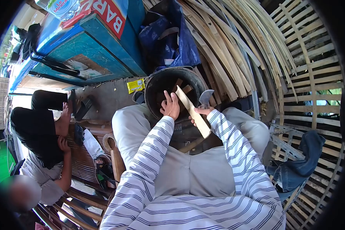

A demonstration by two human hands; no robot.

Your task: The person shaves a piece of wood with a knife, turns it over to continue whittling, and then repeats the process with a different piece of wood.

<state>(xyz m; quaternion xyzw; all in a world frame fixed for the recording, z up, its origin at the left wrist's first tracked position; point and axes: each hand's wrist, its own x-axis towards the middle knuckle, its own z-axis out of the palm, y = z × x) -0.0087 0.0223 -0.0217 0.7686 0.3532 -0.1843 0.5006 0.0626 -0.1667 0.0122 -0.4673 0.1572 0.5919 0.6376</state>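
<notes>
My right hand [202,112] is closed around a short pale piece of split bamboo [192,110], which slants across in front of me. A small knife with a curved metal blade [206,98] sticks up from the same hand; its handle is hidden. To the left of the bamboo's upper end, my left hand [170,106] has its fingers stretched apart and holds nothing. Beneath both hands stands a dark round bucket [152,85] between my knees, with some wood pieces inside.
Long bamboo strips [222,50] lie stacked at the upper right beside a slatted bamboo wall [310,65]. A blue cabinet [99,50] and a blue plastic bag [188,53] stand ahead. At left, another person [46,153] sits on a wooden bench [86,153].
</notes>
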